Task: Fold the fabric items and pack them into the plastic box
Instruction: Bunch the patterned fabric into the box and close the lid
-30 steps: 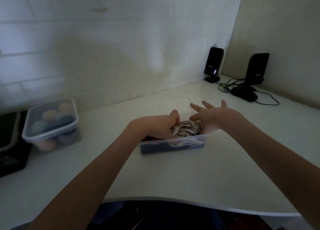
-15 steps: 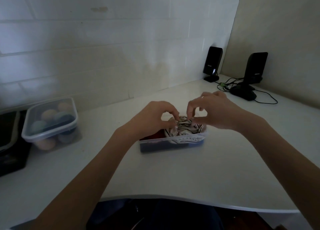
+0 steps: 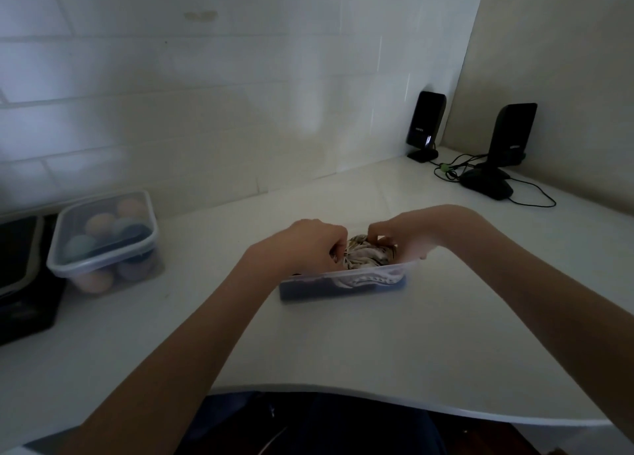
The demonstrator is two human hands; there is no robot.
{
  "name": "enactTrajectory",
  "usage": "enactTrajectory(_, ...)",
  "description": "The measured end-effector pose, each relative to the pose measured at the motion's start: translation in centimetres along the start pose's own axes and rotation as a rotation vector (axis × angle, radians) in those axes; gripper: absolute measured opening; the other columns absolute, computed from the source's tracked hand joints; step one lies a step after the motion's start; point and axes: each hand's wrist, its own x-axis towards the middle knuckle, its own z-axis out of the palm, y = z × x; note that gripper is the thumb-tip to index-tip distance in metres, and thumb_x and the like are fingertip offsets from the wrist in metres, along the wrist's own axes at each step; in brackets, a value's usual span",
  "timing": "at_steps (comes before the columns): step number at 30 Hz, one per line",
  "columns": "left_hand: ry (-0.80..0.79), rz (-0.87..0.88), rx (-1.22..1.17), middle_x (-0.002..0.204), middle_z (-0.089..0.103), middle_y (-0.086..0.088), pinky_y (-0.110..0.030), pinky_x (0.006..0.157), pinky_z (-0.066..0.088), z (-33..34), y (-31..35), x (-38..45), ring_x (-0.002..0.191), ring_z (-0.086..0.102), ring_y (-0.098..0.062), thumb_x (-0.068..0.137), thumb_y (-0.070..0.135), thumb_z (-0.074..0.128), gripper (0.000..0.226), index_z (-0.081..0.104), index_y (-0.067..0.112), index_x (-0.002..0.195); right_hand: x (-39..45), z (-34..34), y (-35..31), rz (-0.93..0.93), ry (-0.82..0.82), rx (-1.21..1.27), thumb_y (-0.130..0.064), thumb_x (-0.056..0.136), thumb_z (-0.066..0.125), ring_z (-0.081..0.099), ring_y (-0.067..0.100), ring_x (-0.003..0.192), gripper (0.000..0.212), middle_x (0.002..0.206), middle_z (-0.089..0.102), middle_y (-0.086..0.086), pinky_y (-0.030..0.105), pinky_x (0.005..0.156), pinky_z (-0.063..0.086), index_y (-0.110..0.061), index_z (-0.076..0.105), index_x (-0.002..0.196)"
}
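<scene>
Your left hand (image 3: 310, 245) has dropped from above the plastic box (image 3: 343, 284) into its left half; a second ago its knuckles were raised over the rim, and now the fingers curl down against the left edge of the patterned fabric (image 3: 367, 257). Your right hand (image 3: 403, 236) has changed more: a second ago it was spread flat with fingers fanned past the box's far side, half a second ago it was lifted in a pinch above the box, and now it is lowered onto the box's right end, fingertips tucked into the fabric. The fabric now sits lower in the box, bunched between both hands.
</scene>
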Motion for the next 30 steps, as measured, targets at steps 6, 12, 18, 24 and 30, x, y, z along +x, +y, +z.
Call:
enactTrajectory(6, 0.073, 0.018, -0.166, 0.077, 0.058, 0.009, -0.029, 0.073, 0.048, -0.1, -0.5, -1.0, 0.079, 0.056, -0.017, 0.08, 0.027, 0.064, 0.008, 0.057, 0.023, 0.08, -0.2, 1.7, 1.9, -0.127, 0.188, 0.213, -0.02, 0.087, 0.057, 0.057, 0.011, 0.054, 0.035, 0.117, 0.058, -0.005, 0.024, 0.056, 0.05, -0.026, 0.054, 0.121)
enactTrajectory(12, 0.43, 0.016, -0.529, 0.108, 0.066, 0.016, -0.03, 0.105, 0.034, 0.1, -1.8, -3.6, 0.096, 0.057, 0.007, 0.08, 0.034, 0.068, 0.011, 0.074, 0.025, 0.079, -1.3, 2.2, 3.1, -0.162, 0.71, 0.576, -0.032, 0.091, 0.054, 0.064, -0.001, 0.063, 0.022, 0.085, 0.072, -0.01, 0.026, 0.065, 0.053, -0.021, 0.073, 0.091)
enactTrajectory(18, 0.89, -0.49, -1.441, 0.126, 0.046, 0.006, -0.024, 0.097, 0.033, 3.1, -1.1, -2.8, 0.128, 0.041, -0.016, 0.098, 0.042, 0.029, 0.045, 0.04, 0.018, 0.134, 1.5, 5.6, 1.2, 0.071, 0.942, 1.325, -0.036, 0.097, 0.038, 0.055, 0.019, 0.11, 0.032, 0.121, 0.058, 0.0, 0.042, 0.098, 0.045, -0.018, 0.051, 0.12)
enactTrajectory(24, 0.777, -0.436, -1.698, 0.13, 0.055, 0.002, -0.045, 0.104, 0.043, 3.7, -1.2, -1.9, 0.118, 0.054, -0.024, 0.096, 0.051, 0.026, 0.049, 0.045, 0.022, 0.13, 3.0, 6.8, -0.6, 0.018, 0.757, 1.875, -0.05, 0.091, 0.046, 0.057, 0.016, 0.115, 0.049, 0.135, 0.052, -0.008, 0.046, 0.109, 0.038, -0.025, 0.045, 0.133)
enactTrajectory(30, 0.89, -0.456, -1.571, 0.094, 0.068, -0.003, -0.041, 0.094, 0.048, 3.8, -1.4, -1.9, 0.091, 0.064, -0.021, 0.098, 0.048, 0.021, 0.055, 0.06, 0.019, 0.071, 2.4, 7.0, -0.6, -0.061, 0.731, 2.073, -0.052, 0.089, 0.048, 0.066, 0.021, 0.096, 0.037, 0.108, 0.065, 0.004, 0.035, 0.078, 0.055, -0.023, 0.068, 0.101)
